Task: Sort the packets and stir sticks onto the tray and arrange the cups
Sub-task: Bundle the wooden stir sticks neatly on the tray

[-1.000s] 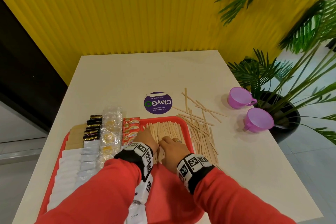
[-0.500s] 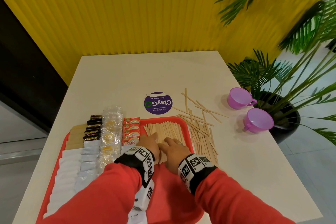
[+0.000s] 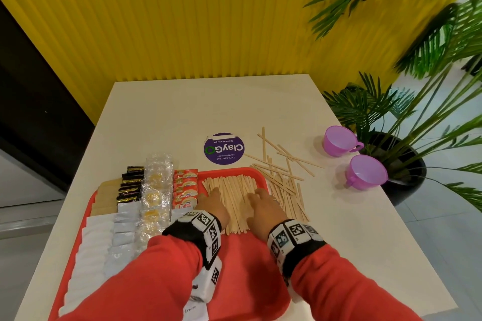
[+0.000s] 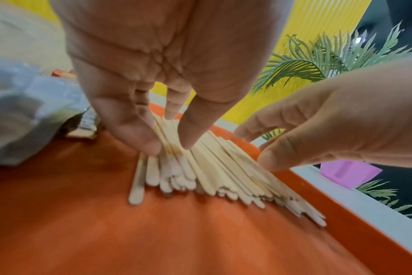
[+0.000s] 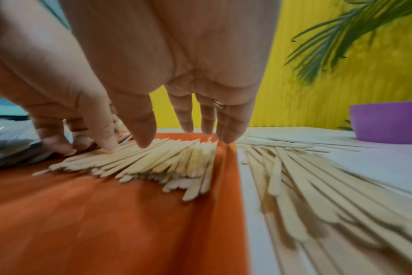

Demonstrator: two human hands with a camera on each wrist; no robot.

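Note:
A red tray lies at the table's near left. A pile of wooden stir sticks lies side by side in its far right corner. My left hand presses straight fingers on the pile's left side. My right hand rests its fingertips on the pile's right side beside the tray rim. More loose stir sticks lie scattered on the table right of the tray. Two purple cups stand near the right edge. Rows of packets fill the tray's left half.
A round purple sticker sits on the table beyond the tray. A potted palm stands off the table's right edge, close to the cups. A yellow ribbed wall closes the far side. The tray's near right part is bare.
My right hand has slid right across the stick pile toward the tray rim, so the hands are further apart. The left hand has barely moved.

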